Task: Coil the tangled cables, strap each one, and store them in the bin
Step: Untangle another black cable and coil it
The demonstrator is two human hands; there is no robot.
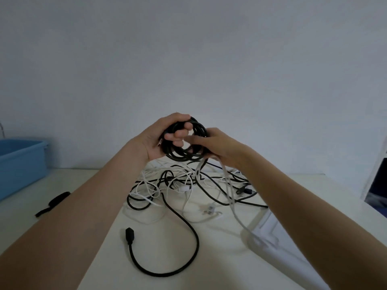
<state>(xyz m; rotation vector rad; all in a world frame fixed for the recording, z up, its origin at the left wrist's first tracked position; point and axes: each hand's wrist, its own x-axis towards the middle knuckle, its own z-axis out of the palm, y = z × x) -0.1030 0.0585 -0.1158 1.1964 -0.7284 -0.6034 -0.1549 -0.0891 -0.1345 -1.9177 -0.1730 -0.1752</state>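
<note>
Cable fills my left grip: my fingers curl through the middle of a black coil and clamp several loops against the palm, lifted above the table. My right grip meets the coil from the other side, forefinger stretched across toward my left fingers, the rest of the hand closed around the loops' right edge. A flat white cable drops from under that hand and runs down to the table near its right edge. Beneath both hands, toward the far edge of the table, lies the tangled heap of black and white cables. One black lead sweeps out of it toward the near edge and ends in a plug. Black straps lie by the left edge, and the blue bin stands at the far left corner.
</note>
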